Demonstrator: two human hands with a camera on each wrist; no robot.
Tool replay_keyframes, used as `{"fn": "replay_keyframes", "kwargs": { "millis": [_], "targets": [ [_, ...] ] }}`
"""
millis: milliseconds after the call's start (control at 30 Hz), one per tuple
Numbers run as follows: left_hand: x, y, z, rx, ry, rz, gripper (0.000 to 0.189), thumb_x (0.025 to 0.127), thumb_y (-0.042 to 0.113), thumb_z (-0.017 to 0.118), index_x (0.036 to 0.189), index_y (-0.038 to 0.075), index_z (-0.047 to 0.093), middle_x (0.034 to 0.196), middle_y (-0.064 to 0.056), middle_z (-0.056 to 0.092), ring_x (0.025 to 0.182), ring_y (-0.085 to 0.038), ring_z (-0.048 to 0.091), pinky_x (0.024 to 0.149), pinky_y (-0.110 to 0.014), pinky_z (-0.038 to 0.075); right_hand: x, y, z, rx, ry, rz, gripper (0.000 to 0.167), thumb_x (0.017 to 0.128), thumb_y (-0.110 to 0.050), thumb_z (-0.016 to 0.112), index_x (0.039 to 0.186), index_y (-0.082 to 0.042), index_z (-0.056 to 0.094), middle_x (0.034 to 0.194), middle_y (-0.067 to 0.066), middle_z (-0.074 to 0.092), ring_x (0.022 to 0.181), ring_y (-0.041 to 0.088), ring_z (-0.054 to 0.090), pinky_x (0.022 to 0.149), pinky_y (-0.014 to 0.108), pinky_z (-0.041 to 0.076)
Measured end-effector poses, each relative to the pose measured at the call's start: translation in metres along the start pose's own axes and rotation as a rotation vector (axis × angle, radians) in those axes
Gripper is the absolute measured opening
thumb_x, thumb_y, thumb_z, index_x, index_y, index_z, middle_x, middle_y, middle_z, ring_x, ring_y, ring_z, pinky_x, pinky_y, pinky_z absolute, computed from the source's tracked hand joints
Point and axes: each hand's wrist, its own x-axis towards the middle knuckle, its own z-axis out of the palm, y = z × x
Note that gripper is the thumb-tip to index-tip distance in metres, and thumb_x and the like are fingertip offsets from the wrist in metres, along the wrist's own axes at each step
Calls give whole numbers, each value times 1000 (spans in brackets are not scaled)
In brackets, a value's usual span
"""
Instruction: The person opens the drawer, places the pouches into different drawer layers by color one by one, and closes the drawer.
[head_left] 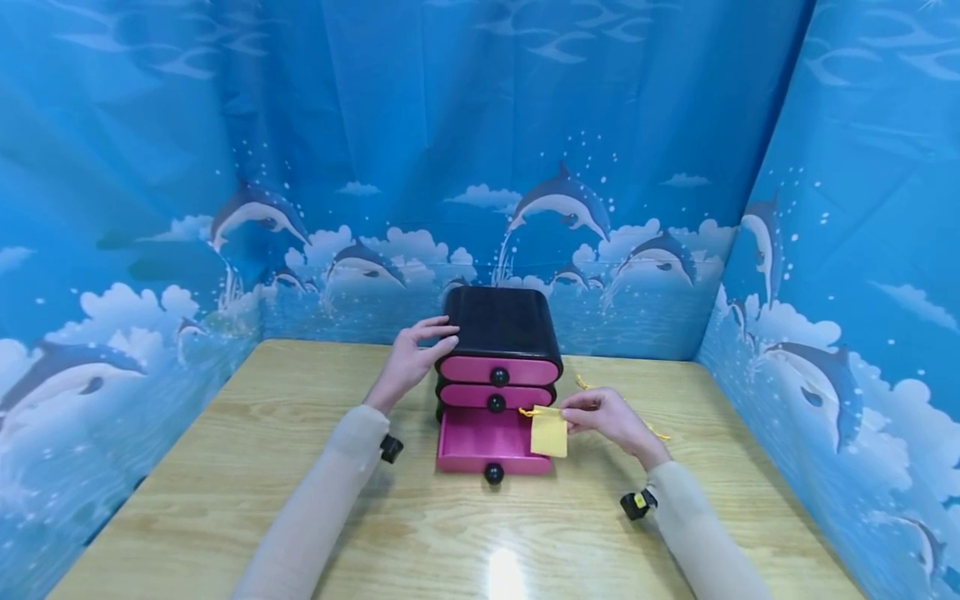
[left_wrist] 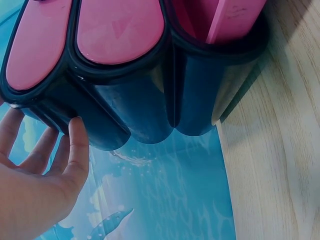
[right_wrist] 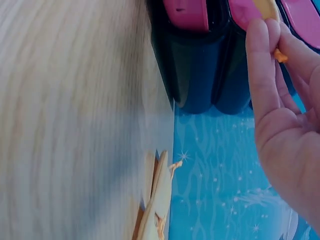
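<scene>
A small black drawer cabinet with three pink drawers stands on the table. Its bottom drawer is pulled out, with a bare pink floor showing; the upper two are closed. Pinched between the thumb and fingers of my right hand is a small yellow drawstring pouch, hanging over the right side of the open drawer. My left hand rests at the cabinet's upper left side, fingers spread in the left wrist view. Only an edge of the pouch and its orange cord show in the right wrist view.
More pale pouches with orange cords lie on the table to the right of the cabinet, mostly hidden behind my right hand in the head view. A blue dolphin-print curtain surrounds the table at the back and sides.
</scene>
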Motion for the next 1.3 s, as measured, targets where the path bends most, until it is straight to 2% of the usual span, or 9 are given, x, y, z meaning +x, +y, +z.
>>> {"fn": "replay_keyframes", "kwargs": {
  "millis": [200, 467, 667, 900, 1100, 1300],
  "targets": [
    [0, 0, 0, -9, -4, -4, 38, 92, 42, 67, 125, 22, 69, 149, 3, 47, 146, -25, 29, 101, -49, 49, 6, 0, 11, -1, 12, -44, 31, 91, -13, 71, 112, 9, 68, 96, 15, 73, 77, 16, 70, 81, 51, 57],
    [-1, 1, 1, 5, -1, -12, 39, 93, 42, 66, 126, 21, 68, 150, 1, 46, 145, -26, 29, 101, -49, 49, 9, -6, 24, -28, 9, -15, 30, 91, -13, 71, 115, 5, 69, 103, 18, 73, 82, 22, 73, 84, 49, 57],
    [-1, 2, 1, 5, -1, -21, 39, 93, 42, 66, 126, 22, 68, 150, 2, 46, 145, -26, 29, 101, -49, 49, 11, -8, 34, -11, 0, -2, 27, 90, -8, 70, 113, 6, 69, 102, 20, 73, 81, 23, 73, 83, 51, 57],
    [-2, 2, 1, 4, 4, -3, 40, 93, 42, 66, 126, 20, 68, 150, 0, 45, 145, -27, 30, 101, -50, 49, 15, -8, 42, -72, -7, -24, 22, 91, -4, 68, 110, 6, 71, 102, 21, 73, 78, 19, 73, 74, 39, 61],
    [-1, 2, 2, -7, 5, -11, 39, 93, 41, 66, 126, 21, 68, 150, 1, 45, 146, -27, 29, 101, -50, 48, 16, -18, 51, -61, -13, -66, 20, 91, 1, 66, 109, 9, 70, 101, 24, 72, 79, 24, 73, 73, 37, 61],
    [-1, 2, 2, -9, 4, -10, 39, 93, 41, 66, 126, 20, 68, 150, 0, 45, 146, -27, 29, 101, -51, 49, 21, -10, 58, -51, 1, -64, 19, 90, 0, 67, 108, 7, 71, 99, 22, 73, 78, 20, 73, 71, 34, 61]
  ]
}}
